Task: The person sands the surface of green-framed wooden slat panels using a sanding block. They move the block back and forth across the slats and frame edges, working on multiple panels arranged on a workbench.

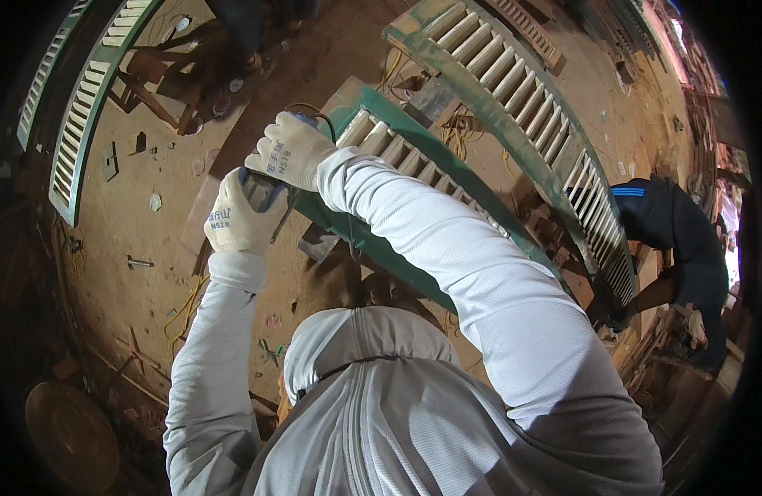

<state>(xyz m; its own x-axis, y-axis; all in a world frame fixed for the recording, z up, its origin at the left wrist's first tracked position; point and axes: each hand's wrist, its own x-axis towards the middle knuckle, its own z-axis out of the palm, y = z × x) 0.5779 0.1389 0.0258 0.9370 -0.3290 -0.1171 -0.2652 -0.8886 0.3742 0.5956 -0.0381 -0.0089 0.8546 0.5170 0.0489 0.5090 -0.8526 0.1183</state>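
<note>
White knit gloves cover both hands. The left hand (236, 217) is closed round the dark body of a power tool (265, 194), and the right hand (288, 149) is clamped over the top of the same tool, just beyond the left; a cable loops away past the right glove. Each glove carries a small dark printed mark on its back. The tool sits at the near end of a green louvred shutter (414, 178) with pale slats, which runs off to the right under the right sleeve. A second green shutter (513, 107) lies farther off, and a third (87, 112) curves along the far left. To the right, another person (674, 240) in dark clothes bends over the second shutter. A round rusty lid (71, 434) lies near left on the dusty floor (124, 248).
</note>
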